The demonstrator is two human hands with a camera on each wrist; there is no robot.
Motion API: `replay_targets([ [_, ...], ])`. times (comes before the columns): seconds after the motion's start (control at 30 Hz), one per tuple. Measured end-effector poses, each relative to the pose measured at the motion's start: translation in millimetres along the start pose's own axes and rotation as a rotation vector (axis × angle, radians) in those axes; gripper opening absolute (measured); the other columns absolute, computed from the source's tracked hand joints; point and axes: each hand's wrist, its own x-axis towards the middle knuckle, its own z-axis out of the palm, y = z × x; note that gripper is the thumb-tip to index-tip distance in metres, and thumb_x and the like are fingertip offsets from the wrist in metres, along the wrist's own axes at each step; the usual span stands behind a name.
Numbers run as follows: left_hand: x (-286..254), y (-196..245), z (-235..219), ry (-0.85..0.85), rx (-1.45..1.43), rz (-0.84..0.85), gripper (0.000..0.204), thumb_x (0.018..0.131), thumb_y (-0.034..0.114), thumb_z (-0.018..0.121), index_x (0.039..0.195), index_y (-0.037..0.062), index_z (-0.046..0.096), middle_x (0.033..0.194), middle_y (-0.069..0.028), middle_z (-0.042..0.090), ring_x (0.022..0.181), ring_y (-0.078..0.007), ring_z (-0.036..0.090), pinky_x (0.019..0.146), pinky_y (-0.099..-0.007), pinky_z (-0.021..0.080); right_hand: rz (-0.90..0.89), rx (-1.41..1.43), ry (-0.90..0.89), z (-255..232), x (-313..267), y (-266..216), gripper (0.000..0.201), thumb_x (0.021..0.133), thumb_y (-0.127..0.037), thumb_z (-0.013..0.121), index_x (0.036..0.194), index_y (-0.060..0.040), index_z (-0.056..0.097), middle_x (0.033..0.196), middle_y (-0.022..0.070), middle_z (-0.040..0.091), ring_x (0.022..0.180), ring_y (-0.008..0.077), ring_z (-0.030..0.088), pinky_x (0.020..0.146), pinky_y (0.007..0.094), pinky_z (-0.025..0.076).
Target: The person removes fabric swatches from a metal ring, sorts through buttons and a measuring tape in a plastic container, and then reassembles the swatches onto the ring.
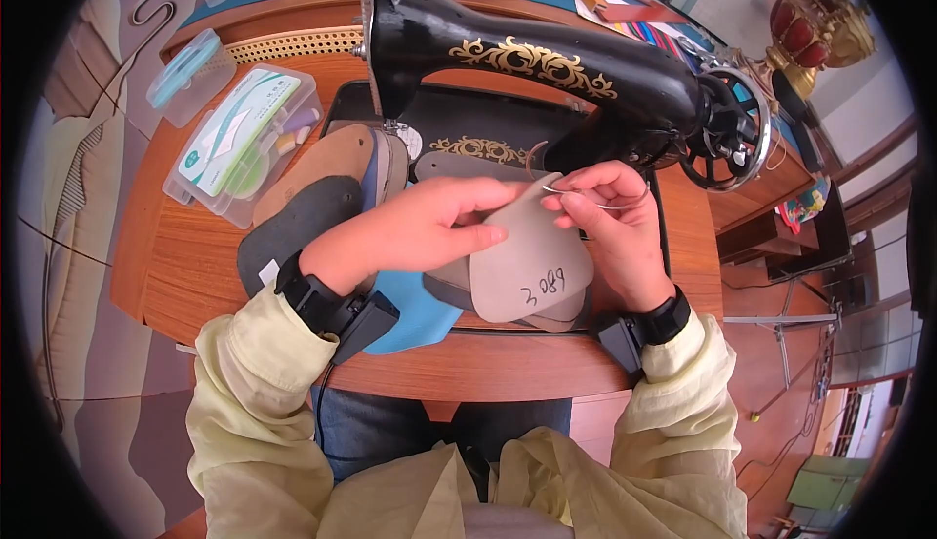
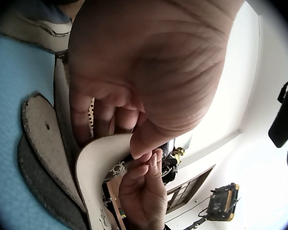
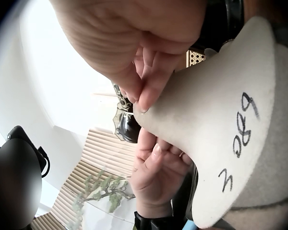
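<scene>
A beige flat piece [image 1: 517, 246] with handwritten dark marks is held over a stack of similar pieces; it also shows in the left wrist view [image 2: 89, 172] and right wrist view [image 3: 206, 100]. My left hand [image 1: 405, 227] grips its upper left edge, thumb on the face, other fingers partly hidden behind. At its narrow top end, my right hand [image 1: 625, 236] pinches a thin shiny item [image 1: 595, 205] between thumb and fingers; whether it is a needle or a tool, I cannot tell. The right fingertips are close to the piece's tip.
Behind the hands stands a black sewing machine [image 1: 547, 61] with a handwheel [image 1: 727, 129] at right. Brown and dark pieces [image 1: 298, 227] and a blue sheet [image 1: 415, 310] lie left and below. Plastic boxes [image 1: 239, 139] sit at the table's left.
</scene>
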Motion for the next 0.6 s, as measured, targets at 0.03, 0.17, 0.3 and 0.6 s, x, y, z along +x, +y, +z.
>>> replay_targets([
  [0.03,-0.1,-0.9,1.0,-0.019,-0.01,-0.005,0.047,0.097,0.007,0.054,0.141,-0.0015,0.04,0.124,-0.0061,0.056,0.112,-0.0111,0.053,0.098,-0.0292,0.043,-0.005,0.027,-0.011,-0.7,-0.1,0.4,0.013,0.09,-0.001,0.063,0.103,-0.0005,0.06,0.101,0.0106,0.068,0.092,0.0165,0.068,0.077,0.0249,0.055],
  [0.17,0.0,-3.5,3.5,-0.013,-0.088,0.03,0.042,0.098,0.01,0.054,0.137,-0.0018,0.045,0.119,-0.0061,0.059,0.109,-0.0103,0.054,0.095,-0.0291,0.044,0.014,0.177,-0.004,-2.5,0.4,0.1,0.012,0.09,-0.002,0.063,0.102,-0.0023,0.06,0.1,0.0106,0.068,0.091,0.0148,0.067,0.077,0.0246,0.055],
  [0.3,2.4,3.0,2.5,0.161,-0.017,-0.007,0.034,0.099,0.017,0.053,0.127,-0.0024,0.055,0.113,-0.0067,0.063,0.107,-0.0118,0.056,0.093,-0.0293,0.045,0.068,0.358,-0.049,-7.7,-1.2,0.9,0.013,0.093,-0.003,0.06,0.105,-0.0038,0.057,0.096,0.0092,0.067,0.085,0.0139,0.066,0.074,0.0239,0.054],
  [0.6,-4.6,-27.3,-10.8,0.523,0.853,-0.016,0.046,0.082,0.023,0.071,0.123,0.0049,0.059,0.122,-0.0112,0.059,0.115,-0.0268,0.052,0.092,-0.0334,0.045,0.119,0.717,-0.367,-14.7,0.6,-8.1,0.018,0.097,-0.023,0.055,0.103,-0.0075,0.046,0.069,0.0064,0.058,0.051,0.0128,0.052,0.045,0.0236,0.041],
])
